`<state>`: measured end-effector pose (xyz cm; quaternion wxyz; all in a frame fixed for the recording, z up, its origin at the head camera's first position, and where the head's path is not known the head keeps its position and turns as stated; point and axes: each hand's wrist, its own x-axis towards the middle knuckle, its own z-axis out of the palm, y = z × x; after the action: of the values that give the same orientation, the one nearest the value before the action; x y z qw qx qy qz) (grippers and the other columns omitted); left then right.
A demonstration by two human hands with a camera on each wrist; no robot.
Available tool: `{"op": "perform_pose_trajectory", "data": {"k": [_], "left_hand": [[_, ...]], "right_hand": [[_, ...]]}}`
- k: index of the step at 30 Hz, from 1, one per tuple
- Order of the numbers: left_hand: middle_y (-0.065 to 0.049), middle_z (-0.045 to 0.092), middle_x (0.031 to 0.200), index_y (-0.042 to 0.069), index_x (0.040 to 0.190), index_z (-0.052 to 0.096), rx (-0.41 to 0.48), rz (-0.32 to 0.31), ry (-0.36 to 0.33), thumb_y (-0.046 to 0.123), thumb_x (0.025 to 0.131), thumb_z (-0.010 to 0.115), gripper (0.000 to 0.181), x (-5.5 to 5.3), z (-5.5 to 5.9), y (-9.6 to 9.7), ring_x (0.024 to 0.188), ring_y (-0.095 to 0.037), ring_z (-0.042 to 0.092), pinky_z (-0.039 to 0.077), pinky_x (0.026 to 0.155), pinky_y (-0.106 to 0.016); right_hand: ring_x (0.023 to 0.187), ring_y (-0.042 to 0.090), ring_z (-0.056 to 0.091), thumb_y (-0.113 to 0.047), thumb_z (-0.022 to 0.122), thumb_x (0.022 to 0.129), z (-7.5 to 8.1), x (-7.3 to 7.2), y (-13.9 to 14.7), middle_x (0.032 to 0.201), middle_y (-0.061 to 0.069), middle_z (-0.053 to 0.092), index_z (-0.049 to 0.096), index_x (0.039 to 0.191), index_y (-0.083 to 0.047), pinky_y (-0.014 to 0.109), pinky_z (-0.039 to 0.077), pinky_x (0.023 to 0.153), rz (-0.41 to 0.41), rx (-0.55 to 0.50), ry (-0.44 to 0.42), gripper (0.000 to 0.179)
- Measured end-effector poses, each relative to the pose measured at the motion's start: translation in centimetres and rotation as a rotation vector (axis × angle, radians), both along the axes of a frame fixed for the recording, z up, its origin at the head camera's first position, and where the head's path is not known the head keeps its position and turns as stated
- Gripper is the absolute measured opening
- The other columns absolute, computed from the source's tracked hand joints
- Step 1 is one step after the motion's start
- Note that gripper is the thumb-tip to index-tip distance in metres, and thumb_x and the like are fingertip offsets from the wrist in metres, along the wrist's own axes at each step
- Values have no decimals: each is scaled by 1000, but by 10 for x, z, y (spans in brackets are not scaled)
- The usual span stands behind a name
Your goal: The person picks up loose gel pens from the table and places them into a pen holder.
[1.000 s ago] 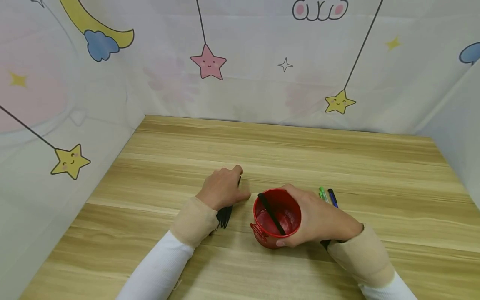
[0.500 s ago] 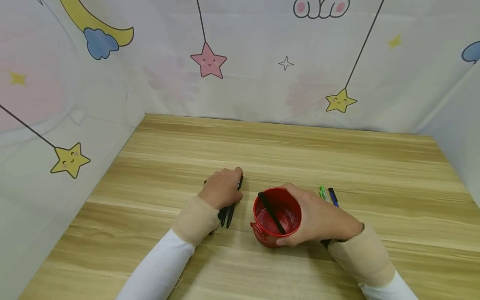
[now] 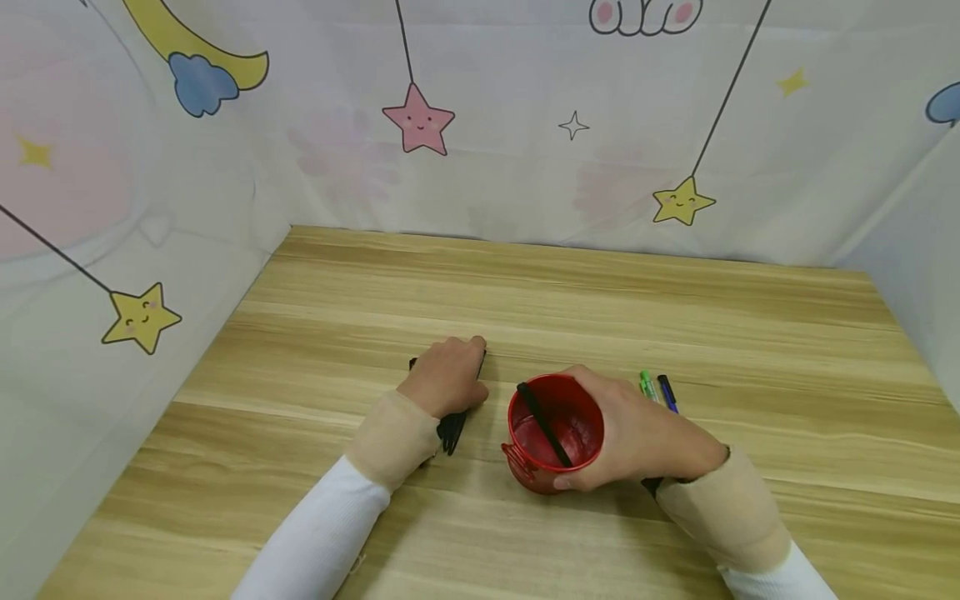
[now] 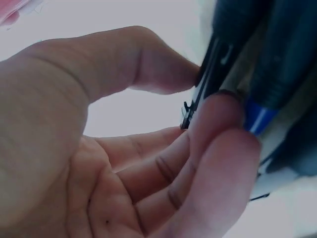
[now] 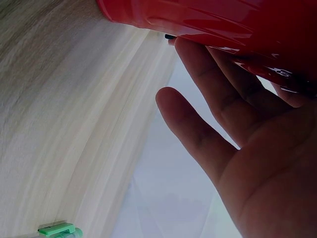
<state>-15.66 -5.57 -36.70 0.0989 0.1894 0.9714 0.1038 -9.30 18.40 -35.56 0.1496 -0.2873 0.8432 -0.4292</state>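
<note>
In the head view my right hand (image 3: 622,429) holds a small red bucket (image 3: 517,477) upright on the table, thumb at the near side and fingers round the far side. A straight black stick (image 3: 543,425) slants across the bucket's mouth. The right wrist view shows the red wall (image 5: 223,20) above the fingers. To the left, my left hand (image 3: 444,377) is over several black pens (image 3: 452,432) lying close together. In the left wrist view its thumb and curled fingers (image 4: 218,173) pinch a black pen (image 4: 200,84); other dark pens, one with a blue part, lie alongside.
Beyond the right wrist, a green pen (image 3: 648,385) and a blue pen with a black cap (image 3: 667,392) lie partly hidden. Something dark shows under that wrist. A printed cloth wall (image 3: 495,192) borders the wooden table (image 3: 562,275) at back and sides.
My left thumb has drawn in towards the black pens, and the pens under the hand have shifted closer together. The right hand and bucket stay in place.
</note>
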Motion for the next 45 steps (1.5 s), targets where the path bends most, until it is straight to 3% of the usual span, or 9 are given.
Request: {"op": "perform_pose_trajectory", "data": {"k": [11, 17, 27, 33, 40, 45], "left_hand": [[-11, 62, 77, 7, 116, 53, 80, 43, 1, 12, 75, 64, 42, -1, 1, 0, 59, -24, 55, 41, 48, -32], [-8, 57, 70, 10, 113, 50, 138, 45, 30, 12, 73, 63, 42, -1, 1, 0, 56, -23, 51, 39, 46, -31], [-4, 54, 59, 11, 123, 45, 247, 71, 100, 10, 72, 56, 53, -1, 5, 0, 48, -21, 47, 37, 43, -28], [-5, 49, 56, 12, 128, 42, 310, 106, 91, 12, 72, 55, 57, 0, 7, -1, 46, -18, 40, 34, 43, -29], [-6, 54, 58, 14, 129, 42, 348, 125, 97, 14, 72, 56, 58, 0, 9, -1, 48, -19, 46, 37, 46, -30], [-2, 48, 51, 14, 129, 40, 382, 126, 123, 16, 73, 56, 59, -1, 9, -3, 44, -16, 41, 36, 46, -29]], "right_hand": [[112, 6, 58, -50, 88, 58, 0, -1, 0, 121, -18, 59, 45, 129, -36, 33, 56, 85, 9, -5, 11, 84], [112, 6, 58, -50, 88, 58, 0, 0, 0, 120, -19, 59, 45, 129, -37, 32, 56, 86, 8, 2, 28, 84], [111, 8, 59, -49, 88, 58, -1, 2, -1, 119, -17, 60, 46, 128, -37, 33, 57, 84, 1, -3, -2, 82], [110, 6, 59, -49, 88, 58, 0, 2, -2, 118, -18, 60, 46, 127, -36, 33, 57, 84, -1, -8, 14, 82], [110, 5, 59, -49, 88, 58, 0, 3, -2, 118, -17, 61, 47, 126, -37, 33, 56, 85, -5, -8, 14, 81], [111, 5, 59, -50, 88, 57, -1, 4, -3, 119, -18, 60, 46, 127, -37, 32, 56, 86, -7, -5, 25, 82]]}}
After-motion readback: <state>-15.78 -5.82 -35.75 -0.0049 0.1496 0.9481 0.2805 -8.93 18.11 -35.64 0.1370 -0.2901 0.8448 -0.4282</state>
